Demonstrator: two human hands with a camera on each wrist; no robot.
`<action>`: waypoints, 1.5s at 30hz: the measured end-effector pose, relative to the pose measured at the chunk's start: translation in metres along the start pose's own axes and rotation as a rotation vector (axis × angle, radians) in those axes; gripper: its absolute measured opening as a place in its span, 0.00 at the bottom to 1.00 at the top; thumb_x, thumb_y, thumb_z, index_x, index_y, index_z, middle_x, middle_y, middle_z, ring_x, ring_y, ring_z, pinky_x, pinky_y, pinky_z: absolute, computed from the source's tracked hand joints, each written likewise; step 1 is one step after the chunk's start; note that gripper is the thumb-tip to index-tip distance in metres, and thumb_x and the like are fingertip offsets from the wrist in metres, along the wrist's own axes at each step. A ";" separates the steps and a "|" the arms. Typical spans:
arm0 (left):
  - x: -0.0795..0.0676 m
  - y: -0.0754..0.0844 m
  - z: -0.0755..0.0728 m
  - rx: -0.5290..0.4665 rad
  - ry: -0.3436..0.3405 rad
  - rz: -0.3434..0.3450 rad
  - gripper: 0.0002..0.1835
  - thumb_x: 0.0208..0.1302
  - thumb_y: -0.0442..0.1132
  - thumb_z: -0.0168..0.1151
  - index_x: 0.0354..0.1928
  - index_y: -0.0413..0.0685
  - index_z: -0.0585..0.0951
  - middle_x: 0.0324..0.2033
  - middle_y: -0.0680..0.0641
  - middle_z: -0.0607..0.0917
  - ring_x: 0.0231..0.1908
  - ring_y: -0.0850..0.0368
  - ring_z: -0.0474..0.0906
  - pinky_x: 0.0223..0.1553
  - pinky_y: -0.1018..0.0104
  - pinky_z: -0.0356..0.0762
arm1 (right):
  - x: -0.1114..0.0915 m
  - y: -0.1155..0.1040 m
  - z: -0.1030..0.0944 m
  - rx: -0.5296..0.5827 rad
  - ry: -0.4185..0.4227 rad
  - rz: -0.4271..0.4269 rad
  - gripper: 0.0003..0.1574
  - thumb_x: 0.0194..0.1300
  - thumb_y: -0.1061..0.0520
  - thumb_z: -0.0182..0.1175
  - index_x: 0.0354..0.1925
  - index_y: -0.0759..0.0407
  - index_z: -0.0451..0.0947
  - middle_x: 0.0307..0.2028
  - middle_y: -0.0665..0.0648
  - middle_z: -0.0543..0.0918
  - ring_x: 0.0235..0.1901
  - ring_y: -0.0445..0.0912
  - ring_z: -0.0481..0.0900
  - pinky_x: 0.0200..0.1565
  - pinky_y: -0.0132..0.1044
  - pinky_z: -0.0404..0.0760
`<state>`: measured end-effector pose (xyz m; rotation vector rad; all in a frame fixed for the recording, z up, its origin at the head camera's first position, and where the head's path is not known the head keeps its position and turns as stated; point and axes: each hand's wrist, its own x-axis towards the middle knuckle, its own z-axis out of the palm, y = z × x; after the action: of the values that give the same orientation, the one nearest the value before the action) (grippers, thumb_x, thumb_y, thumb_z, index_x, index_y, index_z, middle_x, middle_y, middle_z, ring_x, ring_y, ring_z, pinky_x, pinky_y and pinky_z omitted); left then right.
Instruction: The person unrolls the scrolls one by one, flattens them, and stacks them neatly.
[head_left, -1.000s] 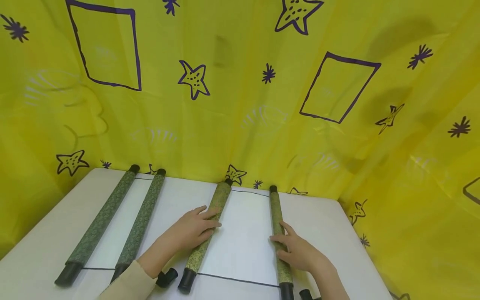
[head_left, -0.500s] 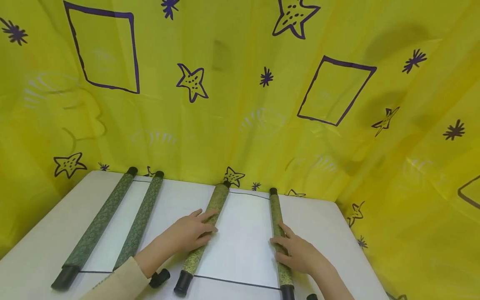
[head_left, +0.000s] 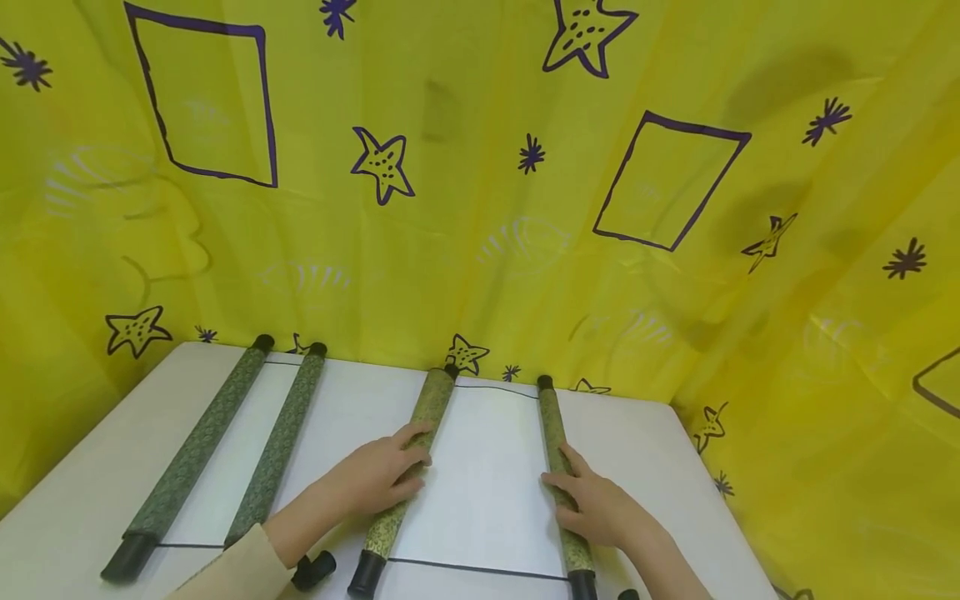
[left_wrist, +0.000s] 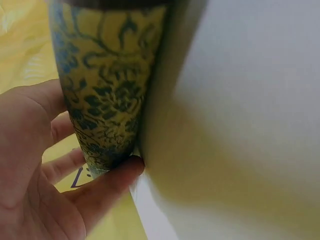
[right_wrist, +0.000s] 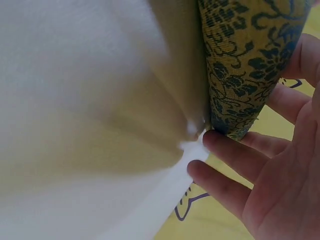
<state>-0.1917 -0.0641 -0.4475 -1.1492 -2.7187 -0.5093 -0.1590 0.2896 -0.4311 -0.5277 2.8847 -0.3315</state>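
Note:
Two yellow-green brocade rolls with black end knobs lie on the white table, a white sheet (head_left: pixel 487 483) spread between them like an opened scroll. My left hand (head_left: pixel 375 475) grips the left roll (head_left: pixel 431 400); in the left wrist view its thumb and fingers lie on either side of the patterned fabric (left_wrist: pixel 107 85). On the right roll (head_left: pixel 551 417), my right hand (head_left: pixel 603 504) has its fingers bent over the fabric. The right wrist view shows fingertips (right_wrist: pixel 217 140) where the roll (right_wrist: pixel 245 65) meets the sheet. Dark lines cross the sheet near both ends.
Left of my hands lies a second scroll with two dark green rolls (head_left: pixel 198 442) and a white strip (head_left: pixel 228 442) between them. A small black cylindrical piece (head_left: pixel 315 570) shows beneath my left wrist. A yellow curtain (head_left: pixel 450 208) with purple drawings hangs behind the table (head_left: pixel 637 442).
The near ends of the yellow-green rolls have moved slightly apart, mostly the right one going right. My left fingers have drawn in closer round their roll. The view has shifted a little.

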 end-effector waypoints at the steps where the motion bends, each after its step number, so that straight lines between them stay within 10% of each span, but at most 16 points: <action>1: 0.000 -0.001 0.000 0.023 0.009 0.006 0.12 0.62 0.46 0.57 0.46 0.55 0.80 0.63 0.45 0.64 0.31 0.59 0.73 0.27 0.66 0.71 | 0.000 0.001 0.000 -0.008 0.003 -0.003 0.27 0.61 0.50 0.54 0.60 0.45 0.71 0.70 0.61 0.45 0.42 0.49 0.76 0.34 0.42 0.72; 9: 0.000 -0.011 -0.001 0.158 -0.024 0.113 0.12 0.64 0.45 0.51 0.41 0.67 0.83 0.63 0.51 0.68 0.62 0.35 0.59 0.52 0.41 0.64 | -0.003 0.003 -0.001 -0.100 0.094 -0.093 0.23 0.61 0.46 0.57 0.55 0.46 0.75 0.69 0.57 0.54 0.59 0.57 0.67 0.52 0.53 0.70; 45: -0.018 -0.032 -0.014 0.194 0.005 0.073 0.11 0.64 0.49 0.53 0.44 0.67 0.82 0.61 0.48 0.70 0.60 0.43 0.65 0.48 0.44 0.69 | -0.011 0.017 -0.006 -0.144 0.091 -0.031 0.21 0.61 0.46 0.57 0.53 0.41 0.76 0.68 0.59 0.57 0.57 0.60 0.68 0.48 0.55 0.72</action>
<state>-0.2020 -0.1025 -0.4471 -1.1877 -2.6408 -0.2317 -0.1558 0.3107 -0.4281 -0.5960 3.0075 -0.1573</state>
